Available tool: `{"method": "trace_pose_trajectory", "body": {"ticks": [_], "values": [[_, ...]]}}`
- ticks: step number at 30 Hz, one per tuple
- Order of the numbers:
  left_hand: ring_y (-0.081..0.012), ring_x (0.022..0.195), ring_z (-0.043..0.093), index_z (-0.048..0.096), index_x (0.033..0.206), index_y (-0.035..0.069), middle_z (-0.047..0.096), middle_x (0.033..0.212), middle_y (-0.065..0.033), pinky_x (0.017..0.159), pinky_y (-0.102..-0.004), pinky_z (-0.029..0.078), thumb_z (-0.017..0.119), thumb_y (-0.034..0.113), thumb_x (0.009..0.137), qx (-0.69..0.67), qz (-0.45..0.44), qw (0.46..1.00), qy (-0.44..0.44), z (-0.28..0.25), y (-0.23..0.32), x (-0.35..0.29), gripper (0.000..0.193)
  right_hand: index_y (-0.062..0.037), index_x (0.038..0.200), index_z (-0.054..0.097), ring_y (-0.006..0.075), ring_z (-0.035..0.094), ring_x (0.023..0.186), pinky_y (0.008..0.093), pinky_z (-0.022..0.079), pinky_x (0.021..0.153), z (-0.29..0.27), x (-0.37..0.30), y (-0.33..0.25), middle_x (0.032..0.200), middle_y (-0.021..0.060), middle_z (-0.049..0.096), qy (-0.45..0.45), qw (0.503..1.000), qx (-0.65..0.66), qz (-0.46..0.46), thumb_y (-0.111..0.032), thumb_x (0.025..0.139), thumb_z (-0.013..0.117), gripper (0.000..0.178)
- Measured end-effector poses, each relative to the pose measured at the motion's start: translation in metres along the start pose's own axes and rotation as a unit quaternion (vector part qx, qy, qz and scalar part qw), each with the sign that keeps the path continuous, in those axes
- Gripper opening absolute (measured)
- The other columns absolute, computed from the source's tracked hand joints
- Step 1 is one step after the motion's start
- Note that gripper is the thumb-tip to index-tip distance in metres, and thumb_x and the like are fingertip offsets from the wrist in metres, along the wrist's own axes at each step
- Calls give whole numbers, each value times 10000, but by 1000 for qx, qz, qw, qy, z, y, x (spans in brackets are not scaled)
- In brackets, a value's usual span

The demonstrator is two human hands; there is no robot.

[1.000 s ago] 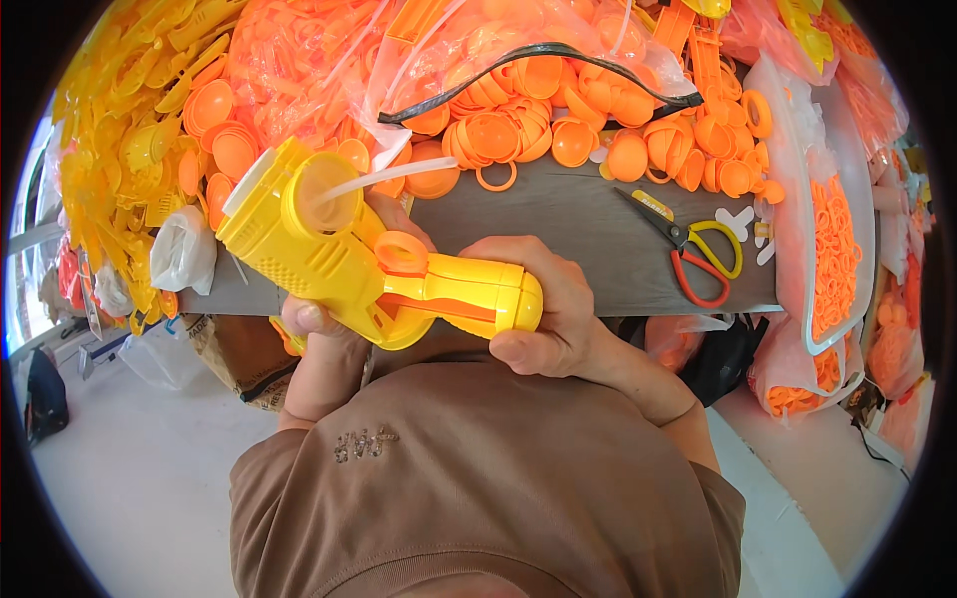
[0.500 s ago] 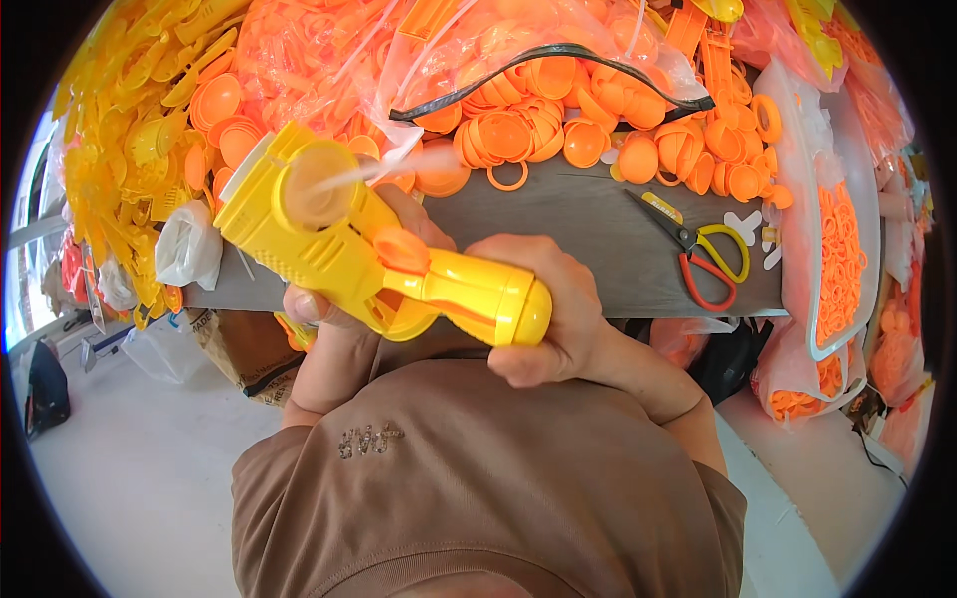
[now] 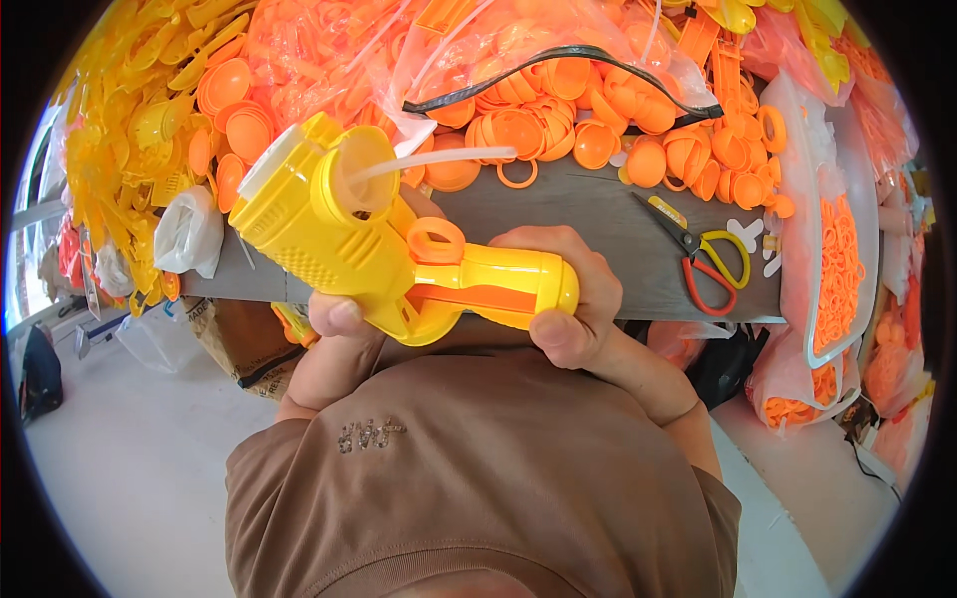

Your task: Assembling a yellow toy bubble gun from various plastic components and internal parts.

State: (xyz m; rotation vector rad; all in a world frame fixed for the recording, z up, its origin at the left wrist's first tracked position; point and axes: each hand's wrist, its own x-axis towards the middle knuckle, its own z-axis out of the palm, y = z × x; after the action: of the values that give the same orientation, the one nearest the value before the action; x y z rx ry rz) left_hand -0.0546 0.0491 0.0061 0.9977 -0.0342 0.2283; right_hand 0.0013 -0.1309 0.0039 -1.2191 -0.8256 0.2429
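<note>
Held up in front of my chest is a yellow plastic toy gun [image 3: 344,224] with an orange ring-shaped trigger [image 3: 436,241] and an orange strip along its grip. From the round opening in its body sticks a thin translucent tube [image 3: 439,157], pointing to the right. My left hand [image 3: 344,324] supports the body from below, its thumb in sight and the other fingers mostly hidden behind the toy. My right hand [image 3: 588,289] is wrapped round the end of the handle, thumb on the near side.
Orange round cups [image 3: 518,132] and a clear bag [image 3: 329,60] of orange parts cover the table's far side. Yellow parts [image 3: 140,140] are heaped at left. Scissors [image 3: 703,254] lie at right, beside a clear bin [image 3: 802,199] containing orange rings.
The toy gun has shifted slightly right and turned a little, with both hands still on it. Its tube and trigger, blurred before, now show sharply.
</note>
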Motion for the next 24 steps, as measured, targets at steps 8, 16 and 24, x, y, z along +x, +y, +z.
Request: {"method": "trace_pose_trajectory", "body": {"ticks": [8,16,24], "values": [[-206,710,569,415,1195,-8,557,801,-114,612,-303,498,618,615,605,-68,-54,991,106,1,-11,8,882,100,1053,503,147,601,729,263,484,641,4,-2,-14,875,128,627,21,992,-127,-8,-431,874,530,561],[-294,868,587,335,1311,19,560,1033,-168,750,-394,521,697,517,616,-80,-70,994,27,-16,-10,5,928,81,1033,517,133,600,710,243,473,627,-6,0,-21,843,108,631,23,991,-105,80,-433,877,511,537],[-309,792,605,363,1246,-30,577,919,-189,705,-400,518,716,469,571,-68,-47,996,-26,-4,15,23,911,71,1018,516,192,558,496,289,444,453,-8,-1,-16,724,96,591,-14,979,-190,-76,-342,798,654,488]]}}
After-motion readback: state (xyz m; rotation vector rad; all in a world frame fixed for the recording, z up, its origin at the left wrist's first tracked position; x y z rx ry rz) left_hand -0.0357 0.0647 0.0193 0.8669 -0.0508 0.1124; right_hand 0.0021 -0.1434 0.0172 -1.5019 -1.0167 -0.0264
